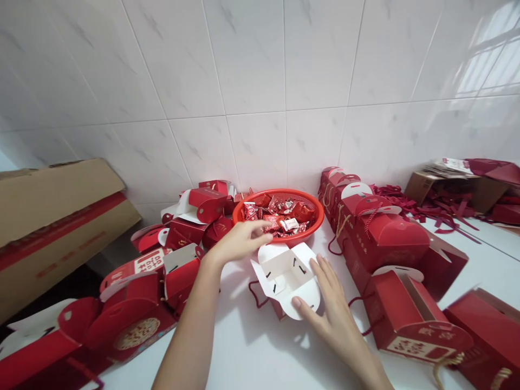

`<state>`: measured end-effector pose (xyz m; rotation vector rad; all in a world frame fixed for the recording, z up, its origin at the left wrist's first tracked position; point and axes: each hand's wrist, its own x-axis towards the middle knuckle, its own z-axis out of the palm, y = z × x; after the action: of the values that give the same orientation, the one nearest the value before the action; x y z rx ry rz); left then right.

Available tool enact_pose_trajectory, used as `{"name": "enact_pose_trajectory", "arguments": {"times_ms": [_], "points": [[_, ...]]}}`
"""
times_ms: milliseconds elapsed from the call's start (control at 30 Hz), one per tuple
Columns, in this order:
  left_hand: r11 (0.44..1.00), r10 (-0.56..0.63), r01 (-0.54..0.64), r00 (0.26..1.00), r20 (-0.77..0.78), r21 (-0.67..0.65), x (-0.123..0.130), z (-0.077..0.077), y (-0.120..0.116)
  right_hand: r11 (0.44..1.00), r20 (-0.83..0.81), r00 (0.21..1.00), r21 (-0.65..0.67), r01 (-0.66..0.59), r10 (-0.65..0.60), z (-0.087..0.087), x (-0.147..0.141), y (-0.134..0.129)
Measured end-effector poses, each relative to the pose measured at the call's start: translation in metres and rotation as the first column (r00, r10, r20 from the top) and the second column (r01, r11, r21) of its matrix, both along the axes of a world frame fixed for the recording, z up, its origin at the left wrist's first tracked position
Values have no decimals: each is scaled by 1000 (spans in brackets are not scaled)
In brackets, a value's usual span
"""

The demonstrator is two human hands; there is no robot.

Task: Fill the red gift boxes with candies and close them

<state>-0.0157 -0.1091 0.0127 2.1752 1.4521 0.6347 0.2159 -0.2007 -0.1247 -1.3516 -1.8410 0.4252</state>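
Note:
An unfolded-top red gift box with a white inside (286,273) stands on the white table (244,346), its flaps spread. Inside it are dark slots or cord ends and a small pale item I cannot make out. My right hand (325,303) holds the box's right side, thumb on the front flap and fingers along the right flap. My left hand (244,238) hovers over the near left rim of a red plastic basket (319,216), its fingers apart and nothing seen in them. Wrapped candies (289,223) lie in the basket.
Red gift boxes line the left (138,319) and right (385,238) sides of the table. A large cardboard carton (60,216) is at the far left. Dark red ribbons (442,208) lie at the back right beside a small brown box (418,187). A tiled wall rises behind.

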Motion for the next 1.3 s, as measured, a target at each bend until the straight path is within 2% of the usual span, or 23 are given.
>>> {"name": "enact_pose_trajectory", "arguments": {"times_ms": [67,233,300,400,533,733,967,1133,1200,1300], "points": [[995,59,-53,995,-76,83,11,0,34,1000,-28,1000,5,-2,2,-3,-1,-1],[991,128,-135,962,-241,-15,28,-19,112,1000,-41,999,-13,1,-1,-7,-2,-2],[990,102,-128,949,-297,-68,29,-26,130,1000,-46,999,8,11,-11,-10,-3,-1],[987,58,-106,936,-348,-121,27,-32,142,999,-50,999,44,21,-19,-16,-5,-1],[989,7,-56,942,-337,-137,29,-35,146,999,-53,999,34,14,-12,-19,-6,-1],[991,-61,31,973,-223,-133,38,-41,147,1000,-50,999,1,-5,6,-14,-7,-1],[999,6,-4,999,51,-32,30,-39,143,1000,-65,998,-23,0,-2,-11,-8,0],[994,78,-98,930,358,39,25,-32,130,999,-77,997,-51,-19,15,-8,-8,-1],[995,65,-90,890,451,34,24,-27,122,998,-86,996,-59,-21,16,-8,-8,-1],[1000,10,-15,846,532,5,22,-14,104,996,-96,995,-85,-20,12,-7,-7,-2]]}}
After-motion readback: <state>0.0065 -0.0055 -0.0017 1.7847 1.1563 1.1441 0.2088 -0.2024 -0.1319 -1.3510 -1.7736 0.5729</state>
